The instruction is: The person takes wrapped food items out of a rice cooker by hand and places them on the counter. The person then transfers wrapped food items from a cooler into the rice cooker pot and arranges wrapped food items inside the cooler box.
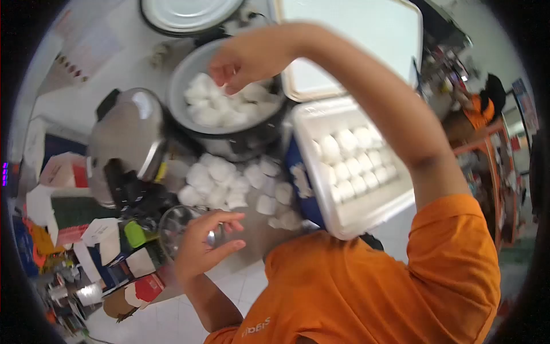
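Note:
My right hand [246,62] is over a round pot [179,106] with a grey rim, its fingers curled and the thumb apart; I see nothing between them. Inside the pot lies a heap of soft-looking white balls [215,109], perhaps dough. Lower left, my left hand [206,241] is open, thumb and fingers spread, beside a clear glass bowl [169,229]. More white balls [215,178] are piled on the counter between this hand and the pot. Under my right arm, a white tub [344,226] holds rows of similar white balls [355,166].
A large white tray [349,34] lies beyond the tub. A round lid [192,14] is behind the pot, and a shiny metal appliance [129,135] stands left of it. Cartons and boxes [103,241] crowd the lower left. Another person in orange [481,109] is at far right.

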Action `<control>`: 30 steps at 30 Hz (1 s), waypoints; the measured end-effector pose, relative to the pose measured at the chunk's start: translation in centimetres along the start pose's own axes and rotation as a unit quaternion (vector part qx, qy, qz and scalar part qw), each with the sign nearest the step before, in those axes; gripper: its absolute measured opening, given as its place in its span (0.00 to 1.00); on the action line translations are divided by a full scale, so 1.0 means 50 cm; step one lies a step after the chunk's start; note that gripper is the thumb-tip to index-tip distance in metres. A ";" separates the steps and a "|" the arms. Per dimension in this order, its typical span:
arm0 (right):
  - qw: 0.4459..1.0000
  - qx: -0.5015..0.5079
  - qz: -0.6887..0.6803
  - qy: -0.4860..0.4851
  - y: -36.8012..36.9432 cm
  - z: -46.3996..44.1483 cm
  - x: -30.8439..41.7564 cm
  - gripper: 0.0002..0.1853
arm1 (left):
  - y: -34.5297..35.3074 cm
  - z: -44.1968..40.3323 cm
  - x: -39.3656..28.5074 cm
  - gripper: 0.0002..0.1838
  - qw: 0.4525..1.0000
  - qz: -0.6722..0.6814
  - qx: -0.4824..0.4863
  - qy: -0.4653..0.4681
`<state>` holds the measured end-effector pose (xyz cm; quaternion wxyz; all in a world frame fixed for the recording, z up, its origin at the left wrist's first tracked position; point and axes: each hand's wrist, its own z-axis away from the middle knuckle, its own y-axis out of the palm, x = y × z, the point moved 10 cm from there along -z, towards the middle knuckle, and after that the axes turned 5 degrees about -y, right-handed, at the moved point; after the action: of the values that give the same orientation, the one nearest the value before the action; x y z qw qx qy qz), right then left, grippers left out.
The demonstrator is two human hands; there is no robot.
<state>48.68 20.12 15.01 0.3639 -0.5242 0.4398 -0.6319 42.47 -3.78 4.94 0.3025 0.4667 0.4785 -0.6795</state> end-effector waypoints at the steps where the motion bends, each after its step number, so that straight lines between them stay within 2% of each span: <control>1: 0.993 0.049 -0.102 0.015 -0.029 0.101 0.091 0.15 | 0.025 -0.016 -0.023 0.28 1.000 0.002 0.023 0.009; 2: 0.981 0.116 -0.152 -0.021 -0.006 0.185 0.119 0.13 | 0.063 -0.029 -0.057 0.27 0.996 0.012 0.079 0.046; 3: 0.964 0.193 -0.181 0.012 0.025 0.277 0.133 0.12 | 0.107 -0.048 -0.096 0.27 0.988 0.024 0.137 0.066; 4: 0.955 0.261 -0.097 0.098 0.064 0.360 0.115 0.14 | 0.149 -0.069 -0.142 0.27 0.977 0.035 0.191 0.087; 5: 0.950 0.272 -0.050 0.147 0.113 0.430 0.072 0.16 | 0.192 -0.090 -0.189 0.27 0.964 0.043 0.240 0.108; 6: 0.929 0.311 -0.035 0.198 0.182 0.499 0.014 0.18 | 0.239 -0.122 -0.222 0.24 0.959 0.025 0.269 0.088; 8: 0.908 0.336 0.048 0.246 0.327 0.623 -0.124 0.23 | 0.344 -0.211 -0.250 0.22 0.950 -0.085 0.291 0.079; 10: 0.920 0.225 0.201 0.250 0.443 0.723 -0.266 0.20 | 0.438 -0.324 -0.248 0.22 0.933 -0.194 0.300 0.046; 11: 0.935 0.183 0.198 0.232 0.478 0.747 -0.293 0.21 | 0.483 -0.388 -0.228 0.22 0.921 -0.248 0.299 0.021; 12: 0.947 0.140 0.194 0.216 0.502 0.768 -0.313 0.21 | 0.523 -0.452 -0.192 0.21 0.891 -0.362 0.273 0.021; 14: 0.962 0.043 0.178 0.202 0.543 0.793 -0.339 0.25 | 0.620 -0.576 -0.113 0.16 0.874 -0.436 0.204 0.066; 17: 0.944 0.005 0.188 0.272 0.543 0.816 -0.321 0.29 | 0.725 -0.671 -0.044 0.15 0.868 -0.446 0.099 0.196; 18: 0.937 0.089 0.112 0.319 0.572 0.825 -0.342 0.35 | 0.731 -0.693 -0.015 0.17 0.883 -0.433 0.062 0.170; 20: 0.932 0.107 0.069 0.341 0.585 0.847 -0.355 0.33 | 0.722 -0.730 0.001 0.20 0.905 -0.406 -0.015 0.123; 21: 0.928 0.116 0.046 0.351 0.594 0.856 -0.361 0.32 | 0.723 -0.739 0.000 0.22 0.903 -0.412 -0.026 0.116; 23: 0.934 0.101 0.083 0.333 0.601 0.831 -0.351 0.28 | 0.722 -0.740 -0.008 0.25 0.898 -0.426 -0.040 0.102; 26: 0.925 0.133 0.116 0.337 0.608 0.829 -0.321 0.21 | 0.719 -0.742 -0.002 0.30 0.872 -0.489 0.001 0.001; 27: 0.919 0.154 0.126 0.341 0.611 0.834 -0.309 0.19 | 0.725 -0.746 0.012 0.31 0.863 -0.503 0.041 -0.020; 29: 0.899 0.128 0.144 0.394 0.644 0.842 -0.306 0.19 | 0.733 -0.743 0.046 0.33 0.840 -0.526 0.117 -0.065; 30: 0.886 0.115 0.154 0.421 0.647 0.848 -0.313 0.19 | 0.738 -0.736 0.022 0.31 0.843 -0.524 0.114 -0.043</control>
<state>93.21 15.89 -17.99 0.2951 -0.0890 0.5515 -0.7752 86.39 17.32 -13.60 -0.1331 0.1482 0.5577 -0.8058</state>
